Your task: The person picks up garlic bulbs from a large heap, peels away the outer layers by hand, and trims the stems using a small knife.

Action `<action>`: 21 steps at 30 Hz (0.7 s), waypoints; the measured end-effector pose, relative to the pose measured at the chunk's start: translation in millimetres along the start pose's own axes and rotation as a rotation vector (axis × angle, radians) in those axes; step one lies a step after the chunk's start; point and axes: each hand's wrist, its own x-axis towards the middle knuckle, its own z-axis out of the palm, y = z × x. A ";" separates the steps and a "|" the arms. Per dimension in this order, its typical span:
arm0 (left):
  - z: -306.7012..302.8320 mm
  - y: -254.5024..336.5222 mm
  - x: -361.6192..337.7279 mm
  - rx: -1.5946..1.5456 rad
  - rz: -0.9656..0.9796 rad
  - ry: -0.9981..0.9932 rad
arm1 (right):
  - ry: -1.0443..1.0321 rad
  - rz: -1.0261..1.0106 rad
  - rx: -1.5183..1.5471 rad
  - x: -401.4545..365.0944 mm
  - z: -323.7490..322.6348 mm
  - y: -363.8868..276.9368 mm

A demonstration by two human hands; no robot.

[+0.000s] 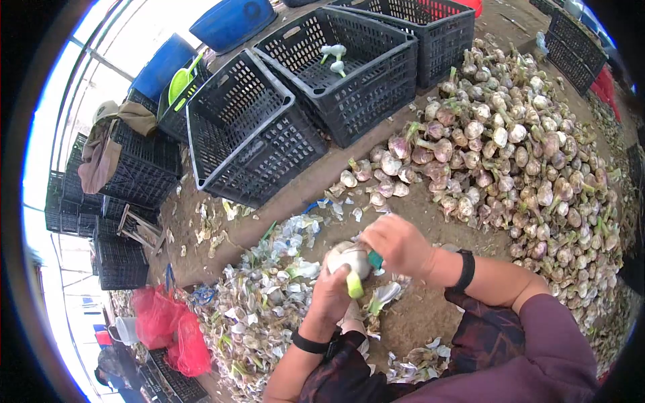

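My left hand [328, 293] is wrapped around a whitish garlic bulb [349, 258], whose pale green stem stub points down toward me. Pressed close to the bulb's right side, my right hand [402, 246] is closed on a small green tool [375, 260]; its blade or tip is hidden, so its exact kind cannot be made out. Loose peeled skins [269, 282] lie in a heap below and to the left of my hands. To the right spreads a big pile of unpeeled garlic bulbs [510, 148] with short stems.
Ahead stand black plastic crates; the middle crate [363, 101] holds a few trimmed bulbs [334, 59]. Another crate [262, 161] is at its left. Blue tubs [232, 23] sit behind. Red mesh bags [171, 329] and stacked crates [144, 161] are on the left.
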 end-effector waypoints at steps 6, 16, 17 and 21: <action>-0.3 -4.1 -10.4 0.162 -0.077 -0.079 | -0.584 0.391 -0.220 -10.0 -9.1 47.5; 1.7 -8.1 -2.0 0.138 0.069 0.097 | -0.119 0.188 0.393 -8.9 -10.7 -9.0; -2.2 -11.8 0.6 0.179 0.089 0.098 | -0.139 0.167 0.348 -10.1 -9.7 -8.5; -3.7 -12.5 0.0 0.281 0.085 0.114 | -0.210 0.124 0.189 -16.9 -7.4 -9.1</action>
